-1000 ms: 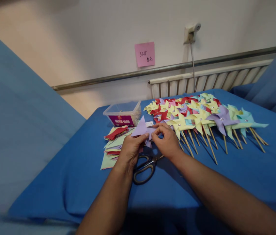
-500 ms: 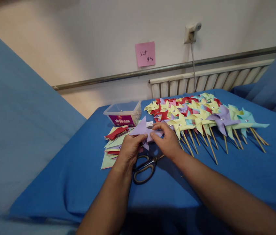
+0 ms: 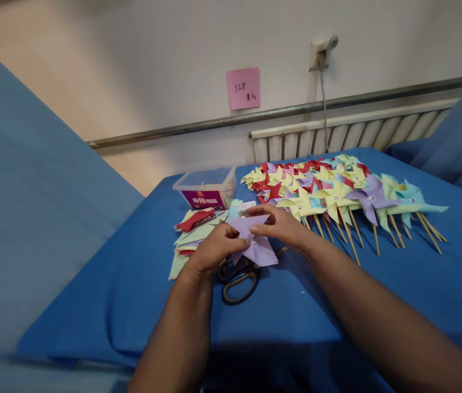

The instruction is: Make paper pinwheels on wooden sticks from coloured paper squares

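Between my hands is a purple paper pinwheel, with no stick visible on it. My left hand is closed on its left side, the thumb pressed near the centre. My right hand pinches its upper right part with thumb and fingers. Beneath the pinwheel lies a pair of scissors with dark handles toward me; the paper and my hand partly cover it. Just left of my left hand are stacked coloured paper pieces, green, red and other colours.
A clear plastic box with a magenta label stands behind the paper stack. Many finished pinwheels on sticks lie at the right back of the blue-covered table. A radiator and a rail run along the wall.
The purple pinwheel has turned and come slightly lower and nearer, now over the scissors' upper part. My left hand has shifted a little left and down; my right fingers have regripped the paper.
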Tool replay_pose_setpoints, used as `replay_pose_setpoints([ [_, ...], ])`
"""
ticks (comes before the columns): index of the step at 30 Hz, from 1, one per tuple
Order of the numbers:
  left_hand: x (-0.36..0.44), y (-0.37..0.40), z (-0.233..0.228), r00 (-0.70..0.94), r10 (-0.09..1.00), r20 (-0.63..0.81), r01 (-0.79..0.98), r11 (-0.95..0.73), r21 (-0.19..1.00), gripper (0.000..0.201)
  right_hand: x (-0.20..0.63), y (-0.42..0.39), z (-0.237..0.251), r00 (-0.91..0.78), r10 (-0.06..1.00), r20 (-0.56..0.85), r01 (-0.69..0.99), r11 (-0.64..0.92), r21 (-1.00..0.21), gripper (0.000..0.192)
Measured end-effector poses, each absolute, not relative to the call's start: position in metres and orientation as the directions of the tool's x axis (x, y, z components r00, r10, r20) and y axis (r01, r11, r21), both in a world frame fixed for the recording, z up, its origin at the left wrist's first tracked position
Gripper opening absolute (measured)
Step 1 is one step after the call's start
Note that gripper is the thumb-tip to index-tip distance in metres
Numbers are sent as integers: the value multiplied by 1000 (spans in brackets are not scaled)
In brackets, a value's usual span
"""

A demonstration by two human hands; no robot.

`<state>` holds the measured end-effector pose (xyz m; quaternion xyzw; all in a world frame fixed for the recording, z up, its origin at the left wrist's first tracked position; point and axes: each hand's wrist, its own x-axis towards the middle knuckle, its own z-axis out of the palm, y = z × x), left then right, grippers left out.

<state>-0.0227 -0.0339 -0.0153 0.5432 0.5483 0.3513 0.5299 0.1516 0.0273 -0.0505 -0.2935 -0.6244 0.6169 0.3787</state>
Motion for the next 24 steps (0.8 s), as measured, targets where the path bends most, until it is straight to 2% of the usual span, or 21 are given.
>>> replay_pose_setpoints([
  [2, -23, -33, -15, 169, 968, -188, 269, 138, 953, 16, 150, 28, -53, -581, 809, 90, -61, 67, -996, 54],
  [5, -22, -32, -13, 201, 964, -176, 299, 111, 948, 15, 149, 27, -55, -609, 788, 91, -27, 93, -995, 46],
  [10, -24, -31, -13, 205, 964, -168, 332, 93, 939, 16, 147, 26, -56, -617, 780, 105, -50, 94, -994, 36],
  [14, -26, -31, -14, 229, 959, -168, 337, 84, 938, 19, 148, 25, -54, -598, 798, 76, -11, 86, -996, 39],
  [19, -29, -31, -15, 267, 946, -182, 363, 76, 929, 22, 150, 26, -55, -668, 743, 42, 24, 78, -997, 38],
  [24, -32, -30, -18, 280, 941, -190, 422, 57, 905, 17, 150, 28, -58, -680, 733, 19, 28, 52, -998, 38],
])
